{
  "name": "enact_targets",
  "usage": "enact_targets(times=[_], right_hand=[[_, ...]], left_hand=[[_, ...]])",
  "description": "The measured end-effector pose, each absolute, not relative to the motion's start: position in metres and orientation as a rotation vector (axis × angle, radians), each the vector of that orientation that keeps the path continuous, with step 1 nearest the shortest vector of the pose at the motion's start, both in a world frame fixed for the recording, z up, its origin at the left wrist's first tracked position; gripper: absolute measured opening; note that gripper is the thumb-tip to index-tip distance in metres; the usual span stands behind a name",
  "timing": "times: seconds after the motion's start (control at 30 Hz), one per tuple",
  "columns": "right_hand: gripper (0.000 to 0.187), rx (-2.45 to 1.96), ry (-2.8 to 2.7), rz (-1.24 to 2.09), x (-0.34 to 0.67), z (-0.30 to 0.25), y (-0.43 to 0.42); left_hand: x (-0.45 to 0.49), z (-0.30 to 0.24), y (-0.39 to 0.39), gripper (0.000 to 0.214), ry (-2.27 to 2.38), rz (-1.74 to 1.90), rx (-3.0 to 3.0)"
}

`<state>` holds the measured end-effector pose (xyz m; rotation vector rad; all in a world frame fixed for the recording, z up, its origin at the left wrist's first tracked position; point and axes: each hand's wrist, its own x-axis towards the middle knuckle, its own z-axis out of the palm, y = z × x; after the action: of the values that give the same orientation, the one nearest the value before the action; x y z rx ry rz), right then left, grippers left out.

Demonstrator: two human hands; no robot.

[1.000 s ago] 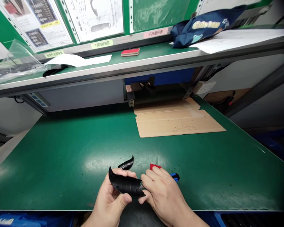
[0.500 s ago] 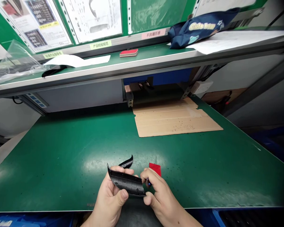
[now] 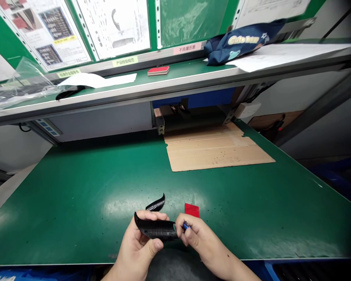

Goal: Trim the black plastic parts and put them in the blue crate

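Observation:
My left hand [image 3: 143, 242] is closed round a black curved plastic part [image 3: 158, 229], its hollow ribbed side tilted up and a pointed tip at the left. At the part's right end is my right hand [image 3: 194, 234], fingers curled round a small blue tool [image 3: 186, 226]. Most of that tool is hidden in the fist, so its kind does not show. Just beyond my left fingers a second black curved piece [image 3: 155, 203], glossy with ridges, lies on the green table [image 3: 90, 203]. A red flat piece [image 3: 192, 210] rests behind my right hand.
A cardboard sheet [image 3: 219, 152] lies at the back right of the table. Above runs a shelf with a navy pouch [image 3: 245, 41], papers, a red pad [image 3: 158, 70] and a plastic bag [image 3: 26, 84]. Blue bins [image 3: 269, 269] stand below the front edge. Dark specks dot the tabletop.
My right thumb has come off the part's lower corner and curled in by the blue tool, which shows more now. The part has tipped, its hollow side less visible.

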<state>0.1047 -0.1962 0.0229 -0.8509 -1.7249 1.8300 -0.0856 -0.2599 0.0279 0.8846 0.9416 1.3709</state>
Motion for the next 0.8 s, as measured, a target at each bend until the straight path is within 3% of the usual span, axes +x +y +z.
enact_targets(times=[0.2, 0.43, 0.8], right_hand=[[0.034, -1.087, -1.832, 1.814, 0.108, 0.026, -0.187], [0.023, -1.088, -1.735, 1.712, 0.108, 0.029, -0.191], [0.021, -1.216, -1.847, 1.487, 0.111, 0.017, -0.188]], left_hand=[[-0.094, 0.022, -0.261, 0.031, 1.044, 1.259, 1.288], [-0.09, 0.024, -0.261, 0.036, 1.065, 1.241, 1.136], [-0.086, 0.027, -0.256, 0.044, 1.168, 1.245, 0.851]])
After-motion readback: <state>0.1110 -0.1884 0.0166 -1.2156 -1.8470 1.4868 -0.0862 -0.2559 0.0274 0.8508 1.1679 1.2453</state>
